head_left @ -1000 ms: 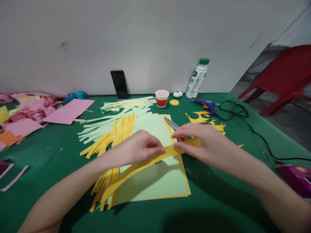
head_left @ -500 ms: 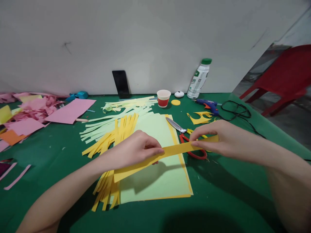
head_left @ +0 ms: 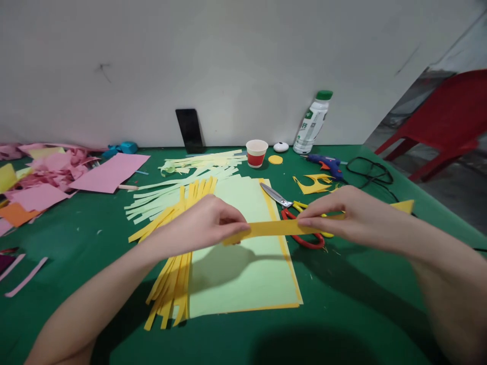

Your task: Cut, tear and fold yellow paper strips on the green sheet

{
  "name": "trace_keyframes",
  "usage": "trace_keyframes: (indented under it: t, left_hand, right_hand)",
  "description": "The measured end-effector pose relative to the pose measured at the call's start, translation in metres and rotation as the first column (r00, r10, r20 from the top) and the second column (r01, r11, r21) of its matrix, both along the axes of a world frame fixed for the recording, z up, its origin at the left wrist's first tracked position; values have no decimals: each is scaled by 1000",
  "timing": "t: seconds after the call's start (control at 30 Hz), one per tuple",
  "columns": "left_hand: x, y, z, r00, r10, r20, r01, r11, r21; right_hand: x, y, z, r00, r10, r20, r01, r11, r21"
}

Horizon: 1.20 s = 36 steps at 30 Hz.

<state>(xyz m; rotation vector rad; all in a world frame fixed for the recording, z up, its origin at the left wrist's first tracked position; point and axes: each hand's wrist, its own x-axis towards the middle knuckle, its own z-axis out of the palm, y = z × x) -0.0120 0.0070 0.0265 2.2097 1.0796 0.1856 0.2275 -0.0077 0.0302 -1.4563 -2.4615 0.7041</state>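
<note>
A yellow paper strip stretches between my two hands above a stack of pale green sheets. My left hand pinches it near its left end, thumb on top. Fingers and thumb of my right hand grip it farther right, and a yellow end shows beyond that wrist. Beneath and behind the right fingertips lie scissors with red and yellow handles. Yellow cut strips lie left of the stack, partly behind my left arm. Pale green strips fan out farther back.
Pink paper and scraps cover the left side. Along the wall stand a phone, a paper cup and a bottle. A blue glue gun with a black cord lies at right, near yellow offcuts.
The yellow strip has slid to the right through my hands. Its left end is now just by my left fingers, and its other end has appeared past my right wrist.
</note>
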Motion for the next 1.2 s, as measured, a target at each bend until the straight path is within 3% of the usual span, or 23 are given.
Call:
trace_keyframes:
  t: [0.1, 0.23, 0.3, 0.37, 0.5, 0.63, 0.93, 1.2]
  left_hand:
    - [-13, 11, 3, 992, 112, -66, -105, 988, 111]
    - [-17, 15, -2, 967, 252, 17, -238, 886, 399]
    - [-9, 10, -8, 975, 203, 88, -220, 852, 476]
    - [2, 1, -16, 983, 69, 169, -146, 852, 502]
    - [18, -13, -30, 986, -90, 139, 18, 893, 450]
    - [21, -15, -34, 975, -127, 180, 49, 922, 385]
    - [22, -6, -33, 964, 52, 260, -101, 979, 180]
    - [9, 20, -29, 949, 254, 188, -279, 953, 121]
  right_hand:
    - [6, 0, 1, 998, -67, -14, 68, 992, 107]
    - [-2, -3, -3, 996, -89, 4, 88, 987, 138]
    - [-11, -5, -5, 997, -78, 29, 73, 987, 142]
    - [-21, -9, -7, 996, -66, 52, 58, 987, 147]
    - [-37, -18, -12, 996, -39, 84, 27, 989, 147]
    - [-45, -22, -16, 992, -52, 117, 30, 984, 177]
    - [-50, -19, -24, 976, -106, 192, 53, 963, 266]
    - [-37, -12, -19, 960, -186, 210, 101, 927, 361]
